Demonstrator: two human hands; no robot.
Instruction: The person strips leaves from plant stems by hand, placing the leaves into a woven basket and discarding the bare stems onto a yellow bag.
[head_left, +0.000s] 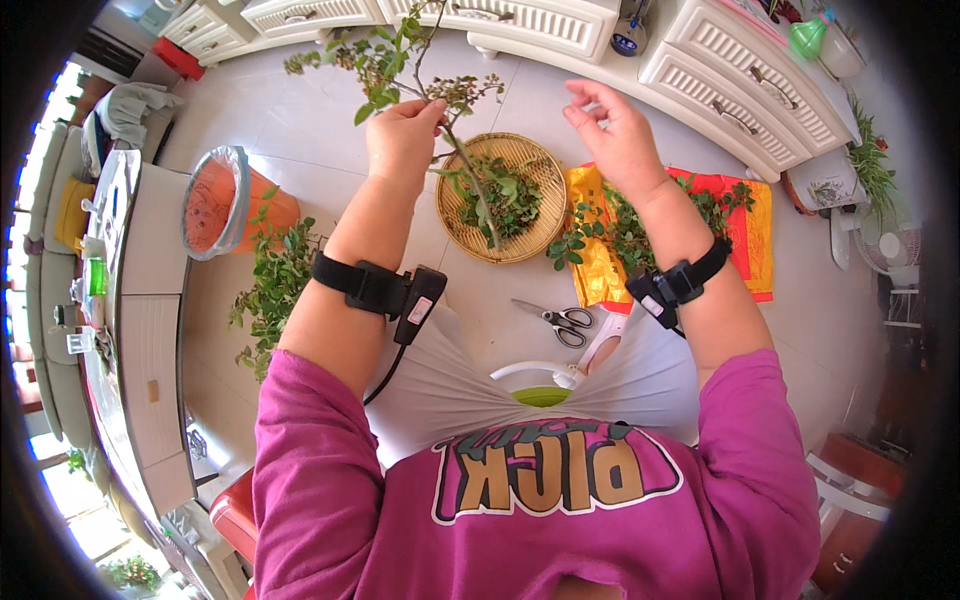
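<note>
My left hand (405, 142) grips a leafy branch (469, 169) with clusters of small berries near its top. The bare lower stem slants down across a round woven bamboo tray (553, 187); whether its end touches the tray cannot be told. Plucked leaves and sprigs (510, 199) lie heaped in that tray. Raised to the right of the branch, my right hand (611, 135) is empty, its fingers curved and apart. Below it, more leafy cuttings (626, 232) rest on a yellow and red plastic bag (754, 255), partly hidden by my right forearm.
Scissors (562, 319) with black and grey handles lie on the tiled floor near my legs. An orange lined bin (266, 210) stands at left, with another pile of leafy branches (274, 292) beside it. White drawer cabinets (735, 97) border the far side. A fan (889, 244) is at right.
</note>
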